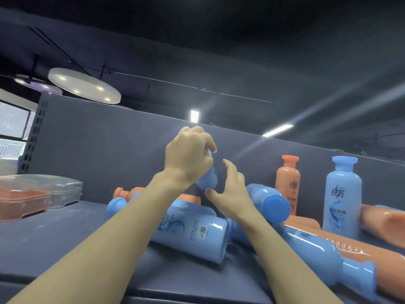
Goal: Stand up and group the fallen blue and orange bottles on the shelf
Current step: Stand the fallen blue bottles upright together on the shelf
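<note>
Hands meet above a grey shelf [65, 233] strewn with bottles. From the head camera, the left hand [188, 154] curls its fingers round the top of a small blue bottle [208, 177], lifted clear of the shelf, while the right hand [230, 194], fingers spread and relaxed, touches its base with the thumb. Right of that lifted bottle stand an upright orange bottle [288, 183] and an upright blue bottle [343, 196] against the back panel [98, 139]. Below and around it, blue and orange bottles lie toppled, among them a large fallen blue bottle [197, 233]. Far left of it sit clear plastic containers [32, 194].
</note>
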Motion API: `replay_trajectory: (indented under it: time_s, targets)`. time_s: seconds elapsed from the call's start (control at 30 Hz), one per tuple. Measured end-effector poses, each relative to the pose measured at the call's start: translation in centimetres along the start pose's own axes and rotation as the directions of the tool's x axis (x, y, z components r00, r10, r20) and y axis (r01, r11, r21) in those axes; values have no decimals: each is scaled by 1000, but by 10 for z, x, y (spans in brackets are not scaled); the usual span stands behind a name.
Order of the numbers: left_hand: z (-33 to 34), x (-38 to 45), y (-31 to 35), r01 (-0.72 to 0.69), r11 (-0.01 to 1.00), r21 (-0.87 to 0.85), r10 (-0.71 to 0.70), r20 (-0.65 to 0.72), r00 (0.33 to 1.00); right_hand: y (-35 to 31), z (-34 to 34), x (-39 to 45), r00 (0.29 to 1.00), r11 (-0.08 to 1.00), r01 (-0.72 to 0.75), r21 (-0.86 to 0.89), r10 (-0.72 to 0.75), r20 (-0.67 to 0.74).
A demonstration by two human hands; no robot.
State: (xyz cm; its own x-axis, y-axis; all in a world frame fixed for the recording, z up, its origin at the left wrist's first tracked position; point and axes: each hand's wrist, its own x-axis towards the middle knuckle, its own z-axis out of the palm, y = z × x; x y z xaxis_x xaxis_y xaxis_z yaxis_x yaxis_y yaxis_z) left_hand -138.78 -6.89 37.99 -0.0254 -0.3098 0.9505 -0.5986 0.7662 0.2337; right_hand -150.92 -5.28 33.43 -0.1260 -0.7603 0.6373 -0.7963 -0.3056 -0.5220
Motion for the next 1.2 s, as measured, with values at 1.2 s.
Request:
replay_trajectory:
  time_s: [1.2]
  targets:
    - [29, -7, -34, 397, 883, -250, -280, 399, 873, -11, 35, 49, 960, 960, -128, 248, 183, -212]
